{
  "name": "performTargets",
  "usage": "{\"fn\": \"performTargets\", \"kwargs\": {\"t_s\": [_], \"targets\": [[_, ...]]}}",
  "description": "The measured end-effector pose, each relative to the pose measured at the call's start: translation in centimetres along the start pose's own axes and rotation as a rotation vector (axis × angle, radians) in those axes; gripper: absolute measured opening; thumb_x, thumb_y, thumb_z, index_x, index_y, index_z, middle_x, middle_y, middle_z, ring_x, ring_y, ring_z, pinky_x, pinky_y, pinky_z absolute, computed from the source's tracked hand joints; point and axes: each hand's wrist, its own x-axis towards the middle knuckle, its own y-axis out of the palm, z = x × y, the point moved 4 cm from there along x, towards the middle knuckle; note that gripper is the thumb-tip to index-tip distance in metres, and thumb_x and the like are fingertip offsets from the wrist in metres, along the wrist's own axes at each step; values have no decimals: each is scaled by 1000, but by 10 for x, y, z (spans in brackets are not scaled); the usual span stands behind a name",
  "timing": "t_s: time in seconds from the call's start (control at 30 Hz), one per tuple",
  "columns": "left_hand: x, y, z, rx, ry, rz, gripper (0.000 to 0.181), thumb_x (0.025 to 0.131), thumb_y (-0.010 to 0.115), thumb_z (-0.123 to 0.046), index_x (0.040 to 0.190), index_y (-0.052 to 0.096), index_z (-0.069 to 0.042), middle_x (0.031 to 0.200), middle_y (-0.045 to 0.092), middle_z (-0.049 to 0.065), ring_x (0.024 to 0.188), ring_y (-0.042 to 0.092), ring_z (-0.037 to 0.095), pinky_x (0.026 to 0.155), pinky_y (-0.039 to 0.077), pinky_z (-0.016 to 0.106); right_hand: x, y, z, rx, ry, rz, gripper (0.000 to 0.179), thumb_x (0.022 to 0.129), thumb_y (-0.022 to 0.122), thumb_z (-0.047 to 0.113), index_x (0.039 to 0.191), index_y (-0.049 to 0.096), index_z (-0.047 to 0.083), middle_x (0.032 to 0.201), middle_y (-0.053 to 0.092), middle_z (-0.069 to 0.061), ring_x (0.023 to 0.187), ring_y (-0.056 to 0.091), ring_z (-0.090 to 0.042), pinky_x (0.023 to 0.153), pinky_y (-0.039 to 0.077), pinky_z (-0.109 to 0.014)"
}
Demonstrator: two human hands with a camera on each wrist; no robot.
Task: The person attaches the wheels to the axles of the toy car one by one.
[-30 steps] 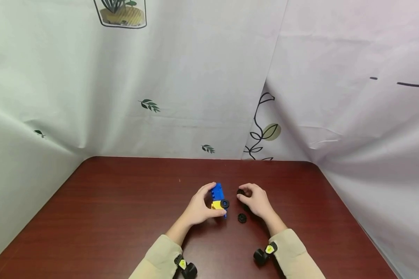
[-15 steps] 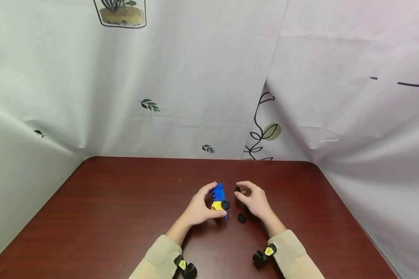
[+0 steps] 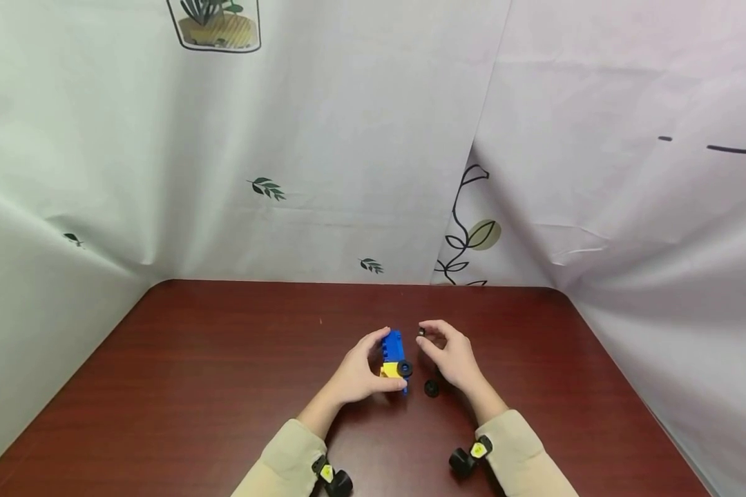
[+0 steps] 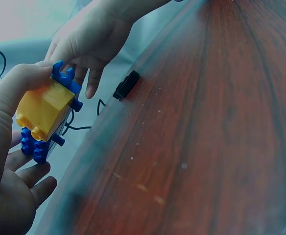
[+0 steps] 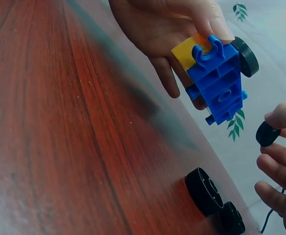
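My left hand (image 3: 360, 373) grips a blue and yellow toy car (image 3: 393, 347) between thumb and fingers, above the table. In the right wrist view, the blue underside of the toy car (image 5: 221, 81) faces the camera, and one black wheel (image 5: 246, 56) is fitted at its side. Bare blue axle stubs stick out in the left wrist view. Just right of the car, my right hand (image 3: 454, 352) pinches a small black wheel (image 5: 267, 134) between thumb and fingertips, apart from the car.
A loose black wheel (image 3: 432, 388) lies on the brown table (image 3: 224, 386), close below my right hand. The right wrist view shows two loose wheels there, one black wheel (image 5: 203, 191) beside another wheel (image 5: 232, 218). A white printed cloth (image 3: 348, 138) hangs behind the table.
My right hand has moved slightly up and left with its wheel, which has turned more edge-on. The left hand has shifted slightly right and down with the toy car.
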Motion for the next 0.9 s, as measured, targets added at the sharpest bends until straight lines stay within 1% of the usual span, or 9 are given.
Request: {"fn": "performTargets", "kwargs": {"t_s": [0.1, 0.17, 0.23, 0.33, 0.43, 0.6, 0.73, 0.83, 0.9], "targets": [[0, 0, -2, 13, 2, 4, 94, 72, 80, -39, 146, 33, -6, 146, 40, 12, 130, 46, 30, 104, 41, 48, 0, -1, 2, 9, -17, -21, 31, 88, 67, 19, 118, 65, 11, 109, 67, -5, 97, 62, -20, 84, 55, -38], [-1, 0, -2, 21, 5, 6, 94, 72, 80, -40, 146, 33, -7, 146, 40, 12, 131, 45, 30, 104, 41, 49, 0, -1, 3, 15, -28, -36, 29, 89, 66, 20, 117, 66, 13, 109, 68, -4, 97, 62, -20, 84, 54, -40], [-2, -1, -3, 18, 6, 5, 94, 72, 81, -39, 146, 33, -7, 147, 39, 11, 131, 44, 30, 104, 41, 49, -1, 1, 5, 30, -34, -43, 27, 89, 66, 21, 115, 66, 14, 105, 68, -4, 93, 62, -18, 81, 55, -36], [-5, -2, -3, 16, 14, -7, 93, 71, 82, -36, 145, 34, -5, 147, 38, 11, 131, 45, 30, 104, 41, 49, -3, 4, 7, 50, -36, -44, 26, 88, 67, 22, 112, 66, 14, 98, 68, -1, 86, 62, -14, 74, 54, -27], [-7, -3, -3, 16, 21, -22, 93, 70, 83, -36, 144, 36, -5, 147, 38, 11, 130, 45, 30, 104, 41, 49, -5, 7, 8, 72, -31, -49, 24, 87, 69, 22, 108, 65, 13, 94, 67, 0, 80, 60, -10, 69, 52, -22], [-6, -3, -4, 31, 31, -28, 92, 70, 82, -40, 144, 37, -6, 145, 40, 10, 128, 46, 28, 103, 42, 50, -5, 7, 10, 116, -24, -67, 20, 84, 72, 19, 102, 65, 16, 94, 68, -1, 78, 60, -10, 68, 52, -22], [-3, -2, -6, 38, 26, -34, 92, 70, 81, -42, 144, 37, -10, 145, 41, 8, 128, 45, 28, 102, 42, 52, -4, 5, 15, 135, -28, -58, 21, 83, 73, 21, 102, 66, 15, 100, 69, -2, 78, 61, -12, 69, 53, -22], [-3, 0, -4, 36, 18, -28, 93, 70, 80, -43, 145, 36, -11, 144, 42, 8, 128, 45, 28, 101, 42, 52, -5, 5, 16, 131, -7, -48, 22, 83, 73, 20, 103, 67, 16, 103, 69, -2, 79, 62, -11, 70, 53, -21], [-5, 3, -3, 30, 12, -16, 94, 70, 80, -43, 145, 35, -10, 145, 41, 8, 129, 45, 28, 102, 42, 52, -7, 6, 16, 127, 7, -44, 23, 83, 73, 18, 104, 67, 13, 104, 70, -4, 80, 62, -11, 71, 53, -21]]}}
